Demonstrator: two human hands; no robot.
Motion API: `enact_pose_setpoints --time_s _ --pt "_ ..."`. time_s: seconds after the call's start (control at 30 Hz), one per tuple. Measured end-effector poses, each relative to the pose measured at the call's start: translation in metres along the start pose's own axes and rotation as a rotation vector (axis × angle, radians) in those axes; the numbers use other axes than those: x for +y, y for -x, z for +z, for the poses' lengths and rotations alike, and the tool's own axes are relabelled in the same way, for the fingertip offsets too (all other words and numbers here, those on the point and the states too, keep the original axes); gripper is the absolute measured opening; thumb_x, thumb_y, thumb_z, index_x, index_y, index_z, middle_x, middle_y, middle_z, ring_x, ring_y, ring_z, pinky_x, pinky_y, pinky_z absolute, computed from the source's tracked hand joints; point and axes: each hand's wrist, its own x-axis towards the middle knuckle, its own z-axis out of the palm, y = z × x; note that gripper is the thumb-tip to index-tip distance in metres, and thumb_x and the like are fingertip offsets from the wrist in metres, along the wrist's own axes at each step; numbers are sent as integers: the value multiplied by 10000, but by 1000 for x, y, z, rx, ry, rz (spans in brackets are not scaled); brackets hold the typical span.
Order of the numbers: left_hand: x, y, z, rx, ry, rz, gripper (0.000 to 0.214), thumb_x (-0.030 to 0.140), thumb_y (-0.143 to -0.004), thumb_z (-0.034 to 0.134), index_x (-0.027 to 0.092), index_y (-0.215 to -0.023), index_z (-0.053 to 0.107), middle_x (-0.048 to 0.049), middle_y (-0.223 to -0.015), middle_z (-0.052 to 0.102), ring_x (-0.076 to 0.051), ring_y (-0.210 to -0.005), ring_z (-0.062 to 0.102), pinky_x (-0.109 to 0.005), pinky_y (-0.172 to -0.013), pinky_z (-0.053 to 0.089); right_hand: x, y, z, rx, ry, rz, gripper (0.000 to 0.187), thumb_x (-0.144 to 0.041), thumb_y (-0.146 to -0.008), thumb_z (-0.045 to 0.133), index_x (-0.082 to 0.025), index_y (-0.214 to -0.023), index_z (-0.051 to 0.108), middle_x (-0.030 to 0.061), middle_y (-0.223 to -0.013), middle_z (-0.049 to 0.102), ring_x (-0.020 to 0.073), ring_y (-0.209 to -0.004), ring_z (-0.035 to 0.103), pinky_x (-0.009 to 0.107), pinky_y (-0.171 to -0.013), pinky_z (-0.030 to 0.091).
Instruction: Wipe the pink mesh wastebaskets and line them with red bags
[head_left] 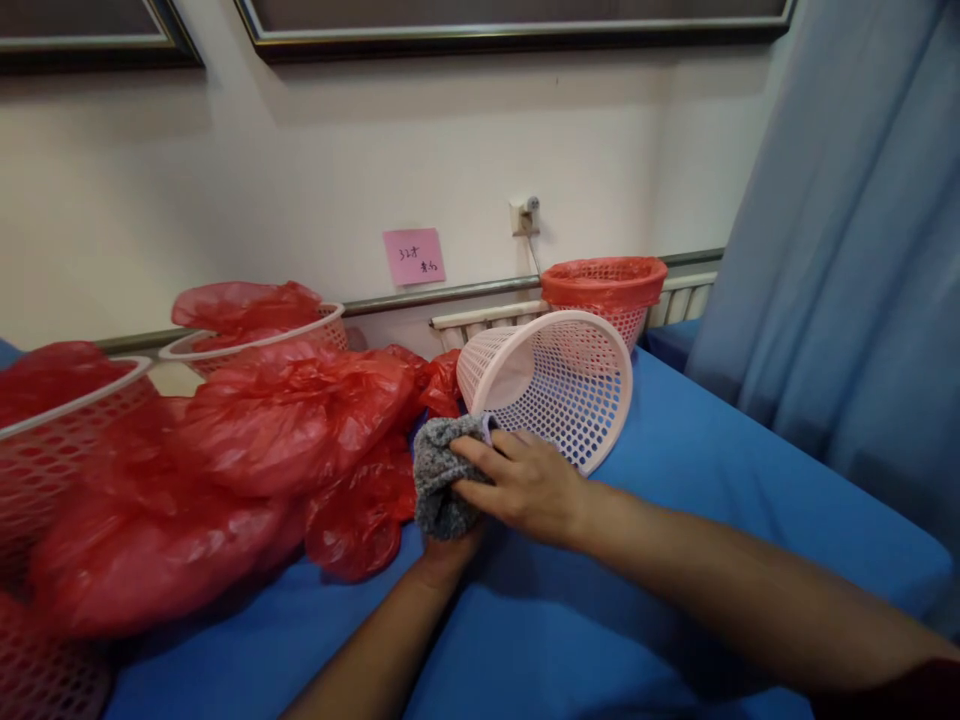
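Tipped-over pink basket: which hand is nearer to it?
Right. The right hand rests on the gray cloth just below the basket; the left hand sits lower, mostly hidden under that cloth, farther away.

We seem to be in a hospital ward or care room. We see a bed under a blue sheet [675, 600], with a pale blue curtain [862, 250] hanging along its right edge. A metal rail [450, 293] and a radiator [487, 320] run along the cream wall behind. Mesh waste baskets [570, 380] sit on the bed, some lined with red plastic bags [292, 410], and a pink note [414, 256] is stuck near a wall socket [523, 215].
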Motion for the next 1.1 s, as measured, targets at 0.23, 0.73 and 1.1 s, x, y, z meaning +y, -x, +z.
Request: enact_pose_setpoints --time_s 0.23,0.73,1.1 --pt "6 1 7 -5 -29 16 583 428 -931 615 217 -1458 484 -98 -1289 705 -235 -1100 701 -395 -967 577 95 -46 -60 87 75 399 421 -113 -839 598 -200 -1239 698 120 -1360 610 321 -1146 565 520 -1003 489" --pt "6 3 15 -52 73 -34 672 427 -947 616 238 -1548 384 -61 -1115 723 -178 -822 697 -332 -742 636 92 145 28 11 -326 1438 305 -243 -756 677 -177 -1054 683 110 -875 765 271 -772 741 369 -701 599" --pt "8 -6 2 57 25 -1 625 464 -925 645 242 -1491 500 -93 -1311 697 -217 -989 715 -343 -842 618 60 99 -3 106 -684 1153 419 -290 -769 634 -182 -1174 656 37 -952 757 205 -770 709 326 -737 586"
